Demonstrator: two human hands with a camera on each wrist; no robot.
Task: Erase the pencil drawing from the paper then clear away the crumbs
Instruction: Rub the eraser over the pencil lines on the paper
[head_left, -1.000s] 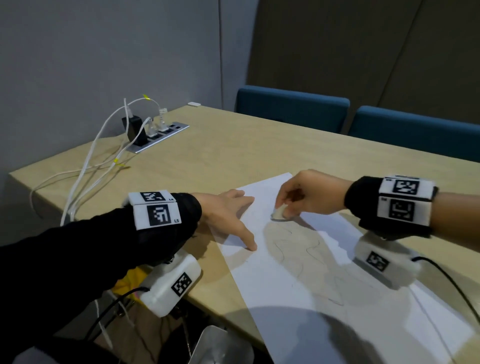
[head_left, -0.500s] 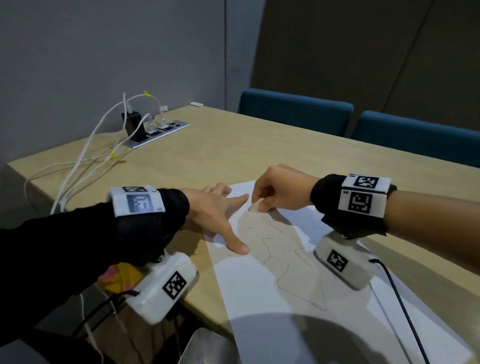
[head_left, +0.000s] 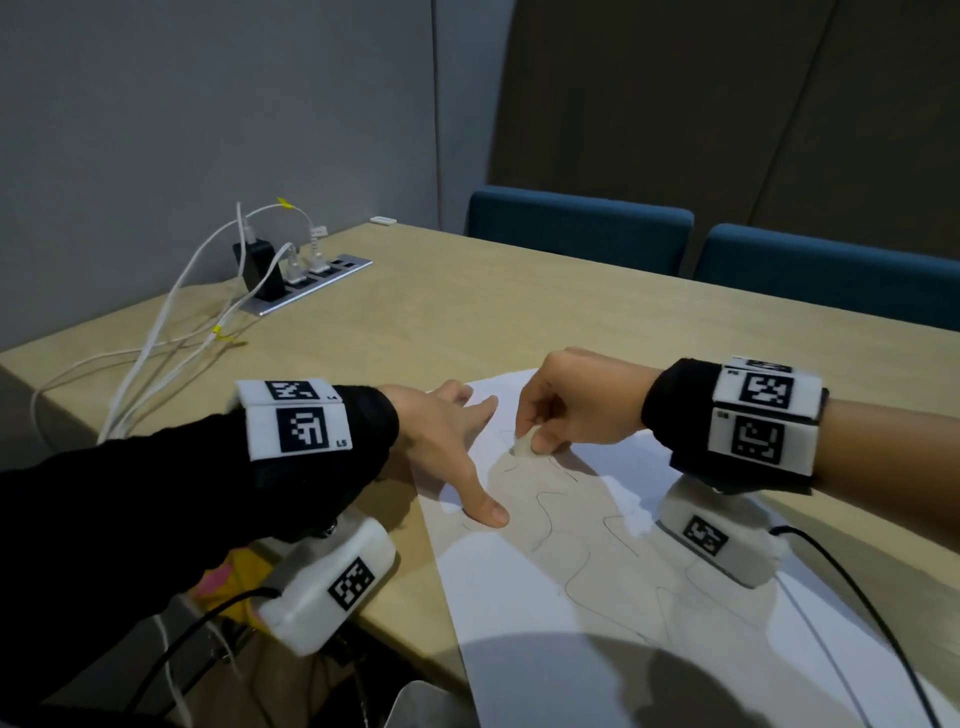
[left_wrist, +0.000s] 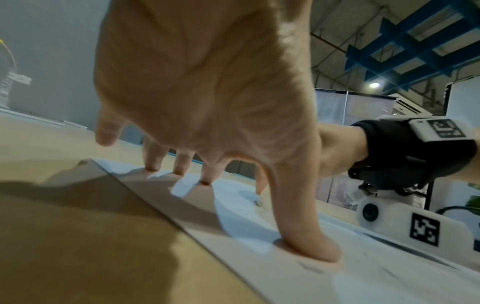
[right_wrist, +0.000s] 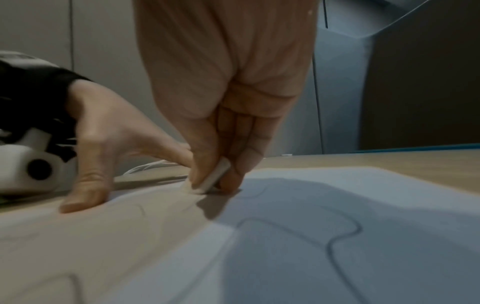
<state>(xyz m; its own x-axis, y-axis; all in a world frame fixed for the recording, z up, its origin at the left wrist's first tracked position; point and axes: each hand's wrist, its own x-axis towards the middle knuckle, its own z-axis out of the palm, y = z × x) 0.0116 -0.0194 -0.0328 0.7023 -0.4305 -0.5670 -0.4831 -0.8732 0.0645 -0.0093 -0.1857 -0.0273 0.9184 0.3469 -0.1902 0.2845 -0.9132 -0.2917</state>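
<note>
— Status of the erasing?

— Barely begun, in my judgement. The right hand (head_left: 576, 410) pinches a white eraser (right_wrist: 210, 178) between thumb and fingers, its lower end on the paper (head_left: 582, 665) near the far corner. Most of the pencil line (right_wrist: 335, 238) is unerased.

— The other hand?

— The left hand (head_left: 447, 441) is spread wide, fingertips (left_wrist: 315, 250) pressing the sheet flat on the table (head_left: 467, 312). I cannot make out any crumbs; clearing is not yet started.
</note>
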